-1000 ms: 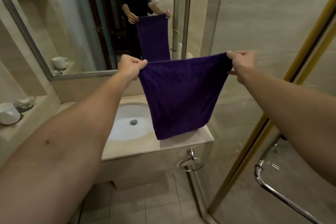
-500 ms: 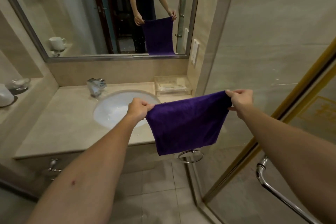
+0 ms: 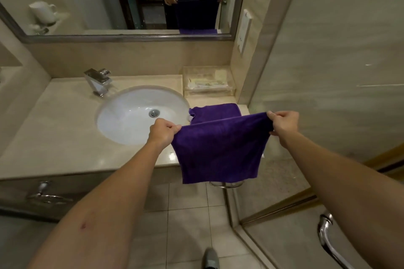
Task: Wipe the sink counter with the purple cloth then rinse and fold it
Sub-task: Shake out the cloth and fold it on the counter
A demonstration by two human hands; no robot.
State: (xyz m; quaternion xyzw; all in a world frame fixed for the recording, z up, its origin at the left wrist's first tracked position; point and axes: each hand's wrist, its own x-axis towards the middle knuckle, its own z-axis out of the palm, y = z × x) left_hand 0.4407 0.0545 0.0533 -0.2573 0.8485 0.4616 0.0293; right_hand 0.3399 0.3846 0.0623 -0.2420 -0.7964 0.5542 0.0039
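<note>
The purple cloth [image 3: 218, 148] is stretched between both hands over the right end of the beige sink counter [image 3: 61, 133]. My left hand [image 3: 164, 131] pinches its left top corner, just in front of the white basin [image 3: 135, 113]. My right hand [image 3: 284, 122] pinches the right top corner. The cloth's far part lies on the counter behind the held edge, and the near part hangs down past the counter's front edge.
A chrome faucet [image 3: 98, 81] stands behind the basin. A clear box [image 3: 207, 82] sits at the counter's back right corner. A towel ring [image 3: 227, 184] hangs below the cloth. The mirror [image 3: 131, 2] is above, and a glass shower door with a handle [image 3: 328, 238] stands at right.
Both hands have lowered the cloth from chest height down to the counter. Its far part now lies on the counter's right end. The view has tilted downward.
</note>
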